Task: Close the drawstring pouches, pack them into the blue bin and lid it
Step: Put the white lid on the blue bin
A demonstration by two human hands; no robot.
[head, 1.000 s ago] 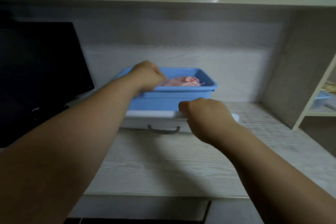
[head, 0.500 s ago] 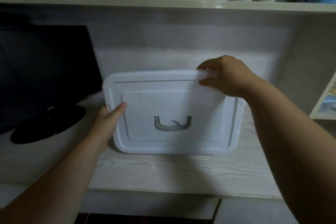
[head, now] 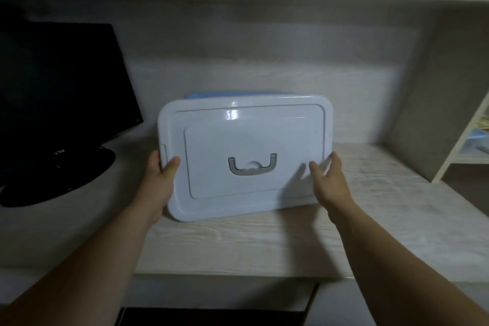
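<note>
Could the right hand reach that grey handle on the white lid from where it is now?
Probably yes. The right hand is open at the right edge of the lid, and only bare lid surface lies between it and the grey handle. The left hand grips the opposite edge, clear of that path.

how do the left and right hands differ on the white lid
The left hand grips the white lid's left edge, thumb on top; the right hand is open by its right edge, fingers straight. The left looks sharp, the right blurred. Both are low on the lid's sides.
</note>
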